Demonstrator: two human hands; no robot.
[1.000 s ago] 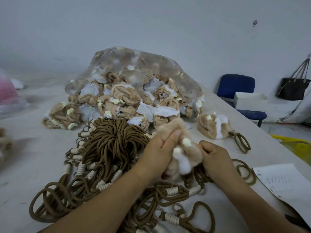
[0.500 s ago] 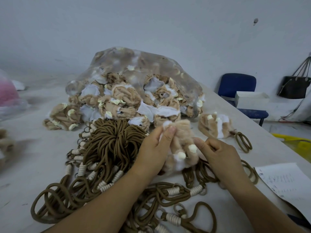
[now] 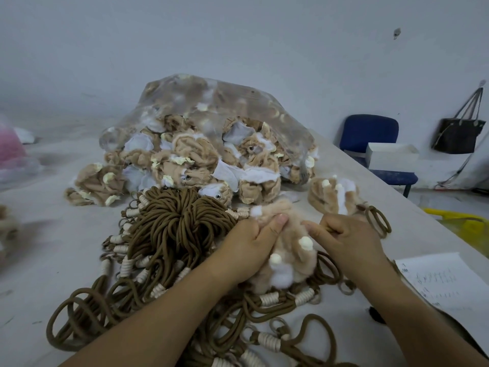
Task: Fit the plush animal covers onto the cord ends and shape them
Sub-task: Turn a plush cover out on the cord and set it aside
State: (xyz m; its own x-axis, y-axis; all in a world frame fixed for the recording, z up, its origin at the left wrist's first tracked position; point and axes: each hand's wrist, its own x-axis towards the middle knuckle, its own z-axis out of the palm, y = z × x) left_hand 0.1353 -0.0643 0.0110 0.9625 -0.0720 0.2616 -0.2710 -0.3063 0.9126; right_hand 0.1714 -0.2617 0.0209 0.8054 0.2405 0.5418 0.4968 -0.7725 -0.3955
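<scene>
Plush cover (image 3: 288,250), gripped by left hand (image 3: 251,245), right hand (image 3: 344,239)

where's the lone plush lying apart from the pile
Head view, right of centre: the plush lies on the table beside the bag, just beyond the right hand, a cord loop at its right.

Table (image 3: 39,260) with cords (image 3: 169,226), covers (image 3: 98,181), paper (image 3: 449,282)

One left hand (image 3: 251,250), one right hand (image 3: 346,242), one chair (image 3: 369,131), one box (image 3: 391,158)
</scene>
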